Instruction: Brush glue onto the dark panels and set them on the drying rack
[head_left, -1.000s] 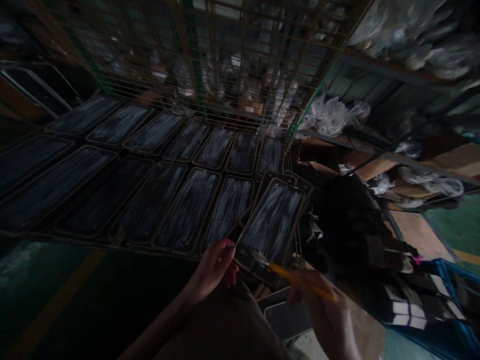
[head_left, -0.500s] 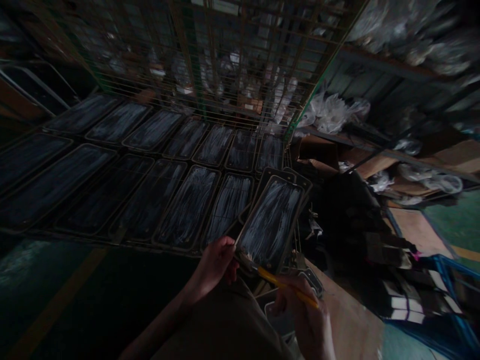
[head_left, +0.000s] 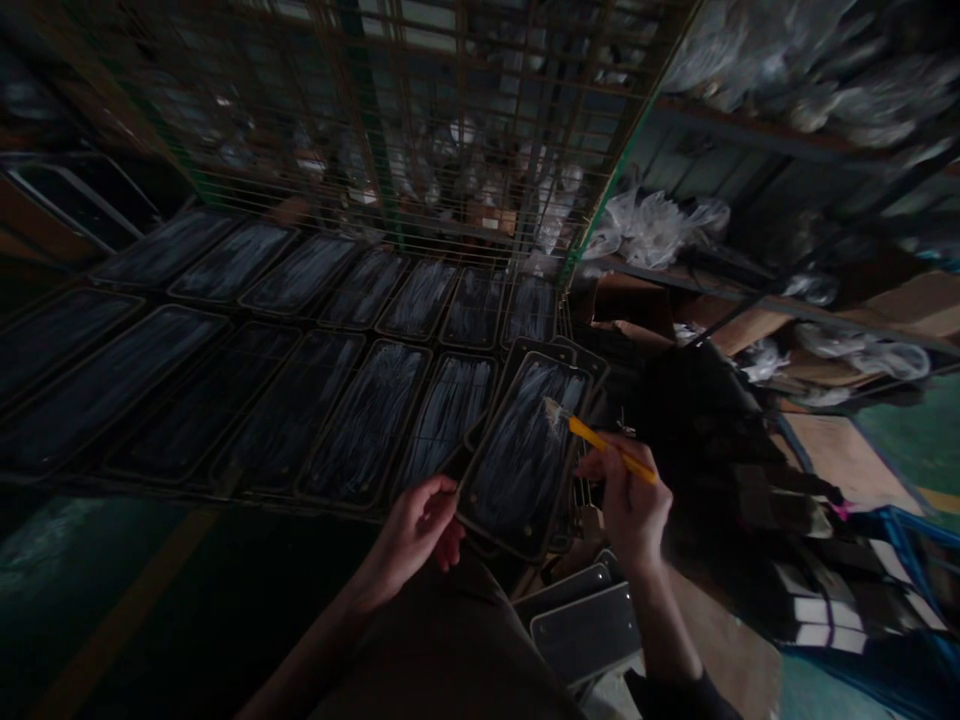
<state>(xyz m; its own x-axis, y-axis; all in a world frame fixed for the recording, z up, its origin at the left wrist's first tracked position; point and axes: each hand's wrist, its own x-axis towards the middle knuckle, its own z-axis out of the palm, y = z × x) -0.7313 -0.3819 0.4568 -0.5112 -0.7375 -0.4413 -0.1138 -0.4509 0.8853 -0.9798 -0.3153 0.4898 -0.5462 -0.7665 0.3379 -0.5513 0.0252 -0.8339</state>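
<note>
The dark panel (head_left: 517,460) sits askew on top of other panels at the rack's near right corner, its face streaked pale. It looks stiff and fairly light; the smear is probably slippery, so the rim suits holding. The left hand (head_left: 416,530) pinches its left edge; the right hand (head_left: 631,500) grips a brush (head_left: 611,448), bristles at the face, contact unclear. What supports the panel underneath is hidden; gloom obscures the wire rack (head_left: 373,150).

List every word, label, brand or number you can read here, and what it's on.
No words, brands or numbers can be read.
Brown box behind the wire mesh: a pale patch, perhaps a label, too small and blurred to read.
Yellow-handled brush in the right hand: no legible lettering.
Panel at the left hand: pale streaks, nothing legible.
</note>
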